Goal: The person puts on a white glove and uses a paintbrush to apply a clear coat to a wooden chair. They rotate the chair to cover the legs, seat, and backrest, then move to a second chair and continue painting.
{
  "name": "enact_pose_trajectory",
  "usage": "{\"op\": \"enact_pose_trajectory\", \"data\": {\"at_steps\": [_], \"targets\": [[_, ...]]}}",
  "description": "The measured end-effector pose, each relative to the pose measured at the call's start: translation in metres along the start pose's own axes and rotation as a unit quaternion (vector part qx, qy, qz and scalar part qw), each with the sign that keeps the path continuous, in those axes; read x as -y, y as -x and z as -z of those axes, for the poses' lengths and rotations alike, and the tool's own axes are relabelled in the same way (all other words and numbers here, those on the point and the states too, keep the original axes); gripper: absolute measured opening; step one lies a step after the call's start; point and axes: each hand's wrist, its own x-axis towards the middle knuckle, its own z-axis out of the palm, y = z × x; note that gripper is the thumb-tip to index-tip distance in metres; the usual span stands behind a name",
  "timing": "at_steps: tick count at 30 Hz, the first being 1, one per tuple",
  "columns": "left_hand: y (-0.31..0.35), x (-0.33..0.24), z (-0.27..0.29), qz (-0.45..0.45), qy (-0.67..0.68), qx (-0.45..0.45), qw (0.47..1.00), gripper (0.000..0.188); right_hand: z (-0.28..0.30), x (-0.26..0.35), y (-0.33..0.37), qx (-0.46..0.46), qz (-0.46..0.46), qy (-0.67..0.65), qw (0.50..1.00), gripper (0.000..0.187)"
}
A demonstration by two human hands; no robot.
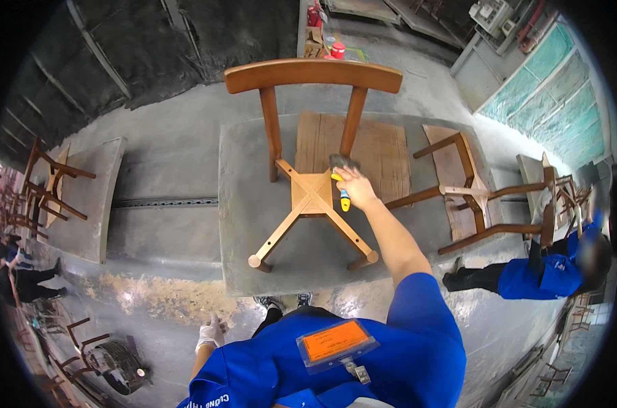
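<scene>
A brown wooden chair frame (313, 73) without a seat stands in front of me, its curved backrest at the far side. Pale, unstained cross rails (312, 194) meet in its middle. My right hand (354, 185) is closed round a brush (345, 202) with a yellow and blue handle. The dark bristles are at the chair's right rear post, by the end of a cross rail; whether they touch the wood I cannot tell. Low by my left side hangs my left hand (212, 332) in a whitish glove, fingers apart and holding nothing.
The chair is on a grey platform (247, 231) with a brown board (390, 156) on it. Another chair frame (475, 183) lies to the right, near a co-worker in blue (539, 275). More frames (53, 180) are at the left, and a round fan (116, 367) is at lower left.
</scene>
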Motion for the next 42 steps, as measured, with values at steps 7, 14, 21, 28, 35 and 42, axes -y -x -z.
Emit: {"op": "enact_pose_trajectory", "data": {"at_steps": [7,14,21,28,35,42], "targets": [[0.02,0.019,0.006,0.009,-0.069,0.014,0.997,0.053,0.124,0.008,-0.032,-0.476,0.005,0.055,0.878,0.016],[0.009,0.039,0.032,0.091,-0.057,-0.031,0.994,0.057,0.198,0.106,-0.08,-0.531,0.187,-0.051,0.825,0.024],[0.0,0.049,0.023,0.016,0.015,-0.019,1.0,0.062,0.042,0.121,-0.12,-0.277,0.247,-0.002,0.929,0.012],[0.007,0.059,0.024,0.033,-0.051,0.0,0.998,0.054,0.047,0.121,-0.125,-0.179,0.172,-0.094,0.964,0.006],[0.011,0.054,0.047,0.115,-0.06,-0.022,0.991,0.053,0.089,0.124,-0.123,-0.441,0.184,-0.097,0.873,0.01],[0.051,-0.066,-0.01,-0.147,-0.257,0.02,0.955,0.06,0.006,0.114,-0.072,-0.102,0.139,-0.199,0.965,0.01]]}}
